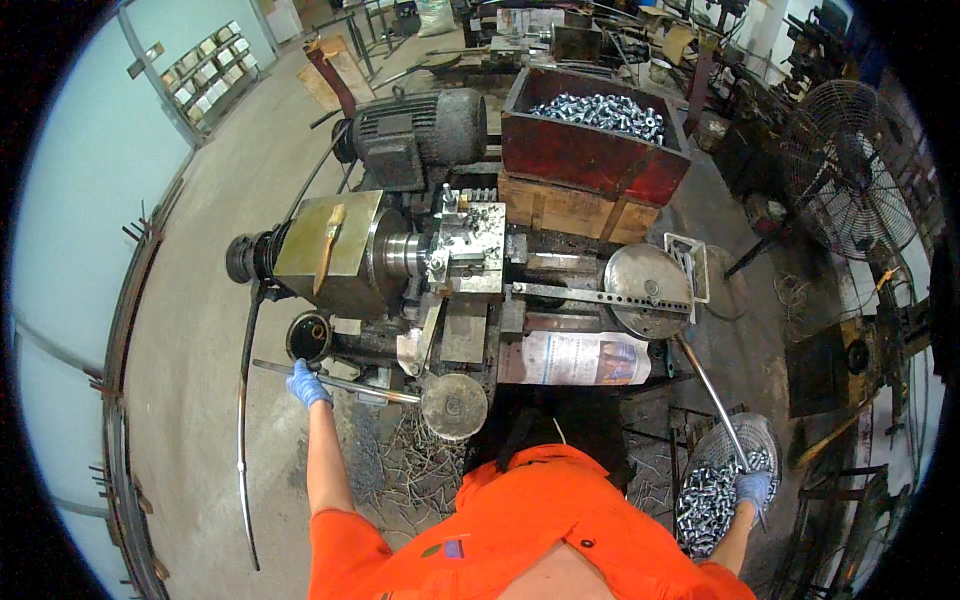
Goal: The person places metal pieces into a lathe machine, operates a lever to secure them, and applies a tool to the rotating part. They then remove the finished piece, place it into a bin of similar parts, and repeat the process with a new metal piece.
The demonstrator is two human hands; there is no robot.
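Observation:
My left hand, in a blue glove, is closed around a long metal lever rod. That rod runs to a round metal disc at the front of a lathe-like machine. On the right, my right hand, also gloved in blue, is wrapped round a second lever rod, which slopes down from a larger round plate. Beneath that hand sits a round mesh basket filled with shiny metal fittings. A small dark pot stands just beyond my left hand.
A wooden-handled brush lies on the machine's cover, below a large motor. Behind, a red bin holds many metal parts. Printed paper lies along the machine's front. A fan stands right; metal shavings litter the floor.

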